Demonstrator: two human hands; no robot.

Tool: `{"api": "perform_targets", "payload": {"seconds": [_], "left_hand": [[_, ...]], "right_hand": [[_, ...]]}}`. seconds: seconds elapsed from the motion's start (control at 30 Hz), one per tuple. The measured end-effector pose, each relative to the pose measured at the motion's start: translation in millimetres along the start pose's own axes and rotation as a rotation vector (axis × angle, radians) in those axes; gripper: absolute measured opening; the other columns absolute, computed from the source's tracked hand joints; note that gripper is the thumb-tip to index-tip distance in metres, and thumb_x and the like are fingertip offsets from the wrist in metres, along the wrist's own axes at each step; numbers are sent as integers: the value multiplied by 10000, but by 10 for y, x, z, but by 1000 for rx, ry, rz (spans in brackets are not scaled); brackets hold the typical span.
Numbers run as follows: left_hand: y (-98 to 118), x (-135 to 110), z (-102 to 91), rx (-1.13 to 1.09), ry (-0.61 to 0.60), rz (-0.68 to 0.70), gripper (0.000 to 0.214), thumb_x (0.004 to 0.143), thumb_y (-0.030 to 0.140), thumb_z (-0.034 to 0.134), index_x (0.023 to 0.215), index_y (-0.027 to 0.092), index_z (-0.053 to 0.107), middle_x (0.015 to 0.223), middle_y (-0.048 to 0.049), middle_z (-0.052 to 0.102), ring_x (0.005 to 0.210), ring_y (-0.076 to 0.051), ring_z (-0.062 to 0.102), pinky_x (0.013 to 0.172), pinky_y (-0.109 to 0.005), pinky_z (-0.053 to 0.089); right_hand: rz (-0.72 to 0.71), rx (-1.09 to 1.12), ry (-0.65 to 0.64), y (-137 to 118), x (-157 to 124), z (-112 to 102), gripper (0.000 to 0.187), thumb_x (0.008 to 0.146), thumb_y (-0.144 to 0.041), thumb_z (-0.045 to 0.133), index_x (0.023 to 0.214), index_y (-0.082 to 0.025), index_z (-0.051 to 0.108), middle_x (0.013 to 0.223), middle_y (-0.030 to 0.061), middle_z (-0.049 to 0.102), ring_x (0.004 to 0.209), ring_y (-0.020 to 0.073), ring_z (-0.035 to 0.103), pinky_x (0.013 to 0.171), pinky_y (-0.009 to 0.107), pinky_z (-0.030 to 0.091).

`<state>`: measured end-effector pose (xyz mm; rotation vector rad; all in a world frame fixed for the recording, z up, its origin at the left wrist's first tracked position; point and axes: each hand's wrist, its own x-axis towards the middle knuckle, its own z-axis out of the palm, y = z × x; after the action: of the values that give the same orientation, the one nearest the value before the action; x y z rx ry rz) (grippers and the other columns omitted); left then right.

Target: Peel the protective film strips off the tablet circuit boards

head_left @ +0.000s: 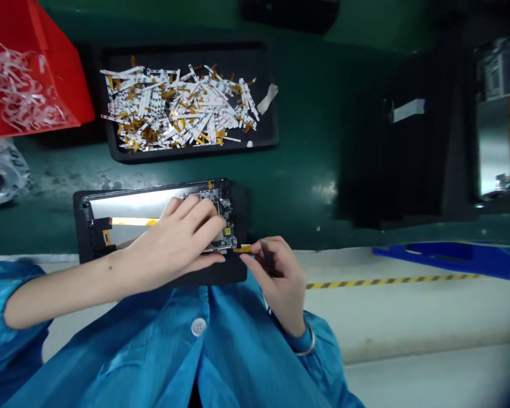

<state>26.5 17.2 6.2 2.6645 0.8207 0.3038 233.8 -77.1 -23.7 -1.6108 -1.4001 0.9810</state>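
Along panel edge, hands close: left hand on circuit board, right hand pinching flex cable.

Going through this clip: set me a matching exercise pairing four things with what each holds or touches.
Things:
1. Left hand
2. Right hand
3. Black tray
4. Red bin

Matches:
A. Holds a heap of white and amber flex strips
B. Holds curled whitish plastic strips
C. Fingers rest on a circuit board
D. Fingertips are at a yellow flex strip

Pairs: 1-C, 2-D, 3-A, 4-B.
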Motion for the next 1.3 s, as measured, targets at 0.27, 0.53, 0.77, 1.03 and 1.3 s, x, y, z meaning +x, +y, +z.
{"api": "perform_targets", "payload": {"seconds": [0.27, 0.53, 0.77, 1.03, 1.3], "left_hand": [[-11, 61, 64, -68, -30, -25, 261, 905, 337, 673, 937, 141, 504, 990, -114, 563, 882, -280, 506, 717, -374, 390], [5, 56, 82, -181, -31, -47, 125, 932, 233, 601, 902, 163, 502, 940, -73, 557, 830, -235, 481, 708, -346, 336], [-55, 51, -60, -536, 7, -186, 96, 927, 124, 548, 859, 171, 500, 864, -3, 516, 769, -152, 478, 696, -271, 365], [-50, 32, -35, -517, 37, -180, 88, 938, 115, 531, 868, 165, 511, 861, 1, 513, 774, -142, 477, 703, -264, 363], [-55, 35, -40, -524, 28, -189, 95, 944, 123, 518, 863, 171, 502, 861, -2, 520, 775, -147, 478, 708, -268, 368]], "right_hand": [[-380, -93, 34, 63, 8, 98, 203, 867, -81, 670, 1003, -230, 691, 890, 28, 693, 763, 147, 668, 640, 271, 572], [-690, -180, -52, 218, 77, 64, 271, 860, -35, 656, 1075, -191, 711, 922, 66, 739, 708, 148, 672, 590, 266, 569], [-815, -332, -147, 164, 197, -12, 187, 891, -77, 639, 1049, -158, 696, 881, 76, 718, 638, 138, 614, 530, 257, 541], [-834, -377, -99, 193, 189, 22, 127, 918, -124, 620, 1029, -173, 658, 810, 41, 676, 635, 121, 605, 539, 237, 543], [-783, -274, -57, 211, 180, 74, 212, 884, -126, 647, 1081, -202, 668, 776, 37, 655, 602, 143, 588, 503, 272, 525]]}}
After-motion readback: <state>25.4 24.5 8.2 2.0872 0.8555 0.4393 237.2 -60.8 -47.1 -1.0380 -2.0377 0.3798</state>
